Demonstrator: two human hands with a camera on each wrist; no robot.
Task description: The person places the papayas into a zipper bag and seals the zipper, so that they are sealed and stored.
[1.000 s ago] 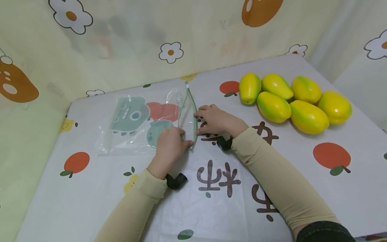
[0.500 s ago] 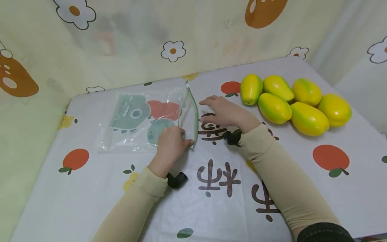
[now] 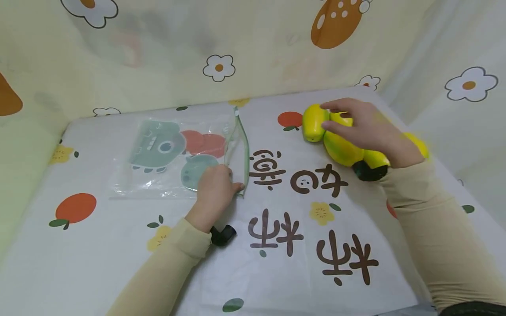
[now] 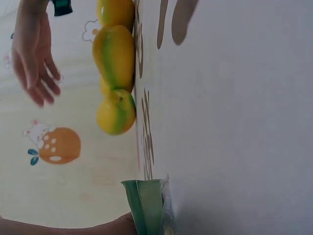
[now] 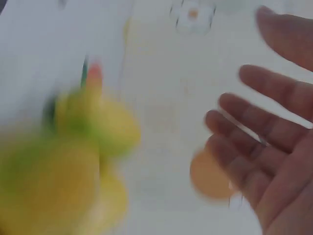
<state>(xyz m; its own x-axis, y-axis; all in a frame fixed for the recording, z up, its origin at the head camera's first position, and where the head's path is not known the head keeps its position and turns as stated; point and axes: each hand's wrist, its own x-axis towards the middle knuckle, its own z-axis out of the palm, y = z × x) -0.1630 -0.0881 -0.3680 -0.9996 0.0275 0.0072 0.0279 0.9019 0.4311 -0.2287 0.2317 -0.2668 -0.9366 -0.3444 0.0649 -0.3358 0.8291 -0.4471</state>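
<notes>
A clear zip bag [image 3: 164,145] with a printed dinosaur design and green zip edges lies flat on the table, its mouth spread apart. My left hand [image 3: 215,193] holds the near corner of that mouth, fingers curled at one edge and thumb at the other. In the left wrist view the green zip strip [image 4: 146,205] stands up from the tabletop. Over the yellow-green mangoes [image 3: 314,123] at the back right hovers my right hand [image 3: 363,127], fingers spread and nothing in them. The right wrist view shows its open palm [image 5: 279,181] beside blurred mangoes [image 5: 54,181].
A white printed cloth [image 3: 284,267] with fruit pictures and brown lettering covers the table. Behind it hangs a pale yellow curtain [image 3: 261,57] with flowers. The mangoes lie in a tight group, partly hidden under the right hand and sleeve.
My right hand has left the bag's far zip edge and moved right and back to above the mangoes. The left hand stays at the bag's corner; the head view has shifted slightly.
</notes>
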